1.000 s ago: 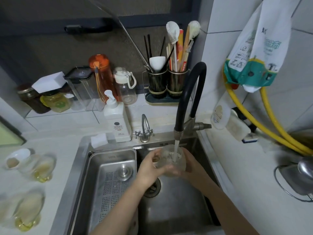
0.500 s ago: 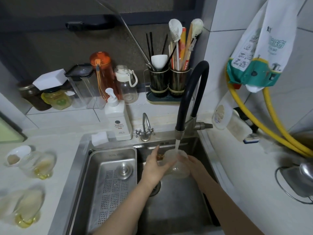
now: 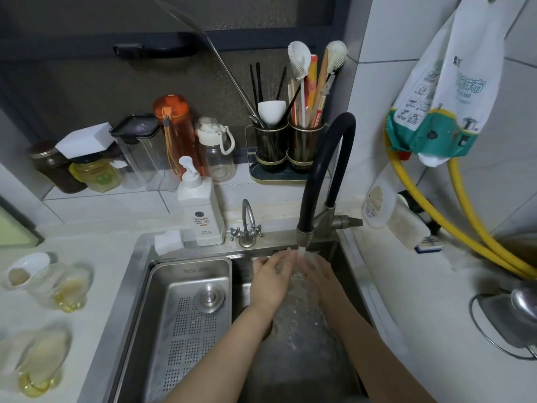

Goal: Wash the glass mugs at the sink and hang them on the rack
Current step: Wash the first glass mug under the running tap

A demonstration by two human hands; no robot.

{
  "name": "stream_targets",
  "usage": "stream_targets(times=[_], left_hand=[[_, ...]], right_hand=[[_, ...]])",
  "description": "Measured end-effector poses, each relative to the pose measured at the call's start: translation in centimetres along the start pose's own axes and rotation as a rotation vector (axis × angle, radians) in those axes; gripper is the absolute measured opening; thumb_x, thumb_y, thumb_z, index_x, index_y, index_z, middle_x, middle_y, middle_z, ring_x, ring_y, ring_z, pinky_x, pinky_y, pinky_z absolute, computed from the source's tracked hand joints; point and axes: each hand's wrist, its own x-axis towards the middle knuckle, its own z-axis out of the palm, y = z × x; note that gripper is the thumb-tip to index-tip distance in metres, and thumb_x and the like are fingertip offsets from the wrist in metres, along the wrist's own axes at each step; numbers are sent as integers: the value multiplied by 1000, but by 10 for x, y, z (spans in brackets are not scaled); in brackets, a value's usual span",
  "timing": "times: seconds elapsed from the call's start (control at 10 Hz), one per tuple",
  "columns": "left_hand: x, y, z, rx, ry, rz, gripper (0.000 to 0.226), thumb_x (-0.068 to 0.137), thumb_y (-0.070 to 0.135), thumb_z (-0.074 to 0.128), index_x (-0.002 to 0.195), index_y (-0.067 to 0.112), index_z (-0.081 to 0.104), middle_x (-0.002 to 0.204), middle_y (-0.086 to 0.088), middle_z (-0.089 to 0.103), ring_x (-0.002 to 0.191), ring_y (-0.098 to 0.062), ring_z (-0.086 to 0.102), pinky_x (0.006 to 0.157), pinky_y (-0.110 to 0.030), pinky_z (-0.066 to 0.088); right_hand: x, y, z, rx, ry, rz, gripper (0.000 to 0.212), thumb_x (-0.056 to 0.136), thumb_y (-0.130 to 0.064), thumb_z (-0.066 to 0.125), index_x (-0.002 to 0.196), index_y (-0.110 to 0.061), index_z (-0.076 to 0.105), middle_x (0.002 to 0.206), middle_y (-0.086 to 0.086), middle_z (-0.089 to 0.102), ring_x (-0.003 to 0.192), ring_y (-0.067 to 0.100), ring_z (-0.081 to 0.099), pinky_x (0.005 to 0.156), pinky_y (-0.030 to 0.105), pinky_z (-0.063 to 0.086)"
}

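Observation:
Both my hands are in the sink (image 3: pixel 357 274) under the running stream of the black faucet (image 3: pixel 328 170). Between them is a clear glass mug (image 3: pixel 297 273), mostly blurred by the water and hidden by my fingers. My left hand (image 3: pixel 268 282) wraps over its left side and my right hand (image 3: pixel 321 276) cups its right side. Two more glass mugs (image 3: pixel 62 286) (image 3: pixel 37 362) with yellowish bottoms lie on the white counter to the left.
A perforated steel drain tray (image 3: pixel 189 315) fills the sink's left half. A soap pump bottle (image 3: pixel 200 210), a white sponge (image 3: pixel 168 242) and a small tap (image 3: pixel 246 225) line the sink's back edge. A wire holder with a metal piece (image 3: pixel 505 318) sits at right, below yellow hoses (image 3: pixel 465 228).
My hands and the mug rose closer to the faucet's outlet. The mug was plainly visible before; now the water stream and my fingers cover most of it.

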Motion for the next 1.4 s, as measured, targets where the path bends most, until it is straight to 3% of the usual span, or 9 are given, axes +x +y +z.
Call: stream_targets(times=[0.1,0.2,0.4,0.6,0.7,1.0,1.1,1.2,1.4], left_hand=[[-7,-4,-4,56,-66,109,53,84,53,62,134,38,50,153,4,14,134,-13,35,113,-28,32],[-9,-7,-9,64,-28,249,56,81,45,70,133,35,52,146,9,31,130,-3,37,106,-17,31],[2,-1,-17,33,81,131,42,93,49,49,125,26,62,122,6,66,110,-5,57,89,-18,39],[-9,-6,-2,63,18,195,56,97,40,47,147,24,31,155,-1,25,139,-13,32,112,-24,27],[-20,-7,4,28,-14,152,61,95,45,48,150,32,24,158,5,11,141,-12,25,105,-18,23],[-9,1,-5,205,-52,-154,70,93,67,15,135,26,53,139,-5,53,134,-27,42,111,-38,31],[-19,7,6,-198,-157,-101,61,96,58,31,146,23,36,150,0,39,140,-17,31,114,-30,22],[-12,8,9,-310,-81,-78,51,100,37,41,148,21,31,137,2,52,128,-14,44,110,-27,31],[-1,3,-5,-263,-91,-78,39,101,26,44,139,18,46,133,-3,55,120,-19,55,103,-32,44]], right_hand=[[3,-9,1,17,-8,-15,72,57,-83,54,108,-32,58,118,-1,62,111,21,58,101,45,45],[5,-23,4,83,-60,32,33,93,-51,44,113,-27,56,119,3,60,107,19,58,93,39,49],[-4,-17,11,16,-101,-26,85,73,-67,60,142,-25,35,148,-1,38,136,22,37,111,48,33],[-1,-20,16,33,-13,39,40,95,-45,44,127,-21,50,113,2,60,90,20,59,72,36,52],[3,-24,16,51,1,111,46,97,-48,32,125,-17,53,106,3,62,83,20,59,69,36,51],[-9,-15,-5,122,13,5,29,95,-20,52,121,-9,61,105,7,70,96,21,68,79,30,56],[-6,-16,0,-43,1,-66,24,95,-19,51,116,-14,62,108,3,67,104,23,63,85,30,52],[-7,-17,5,-78,-91,-74,32,95,-20,52,127,-23,48,115,-8,58,101,4,59,79,18,48],[-7,-12,1,-240,-233,-171,58,93,-7,53,142,-23,27,131,3,52,110,5,59,90,22,52]])
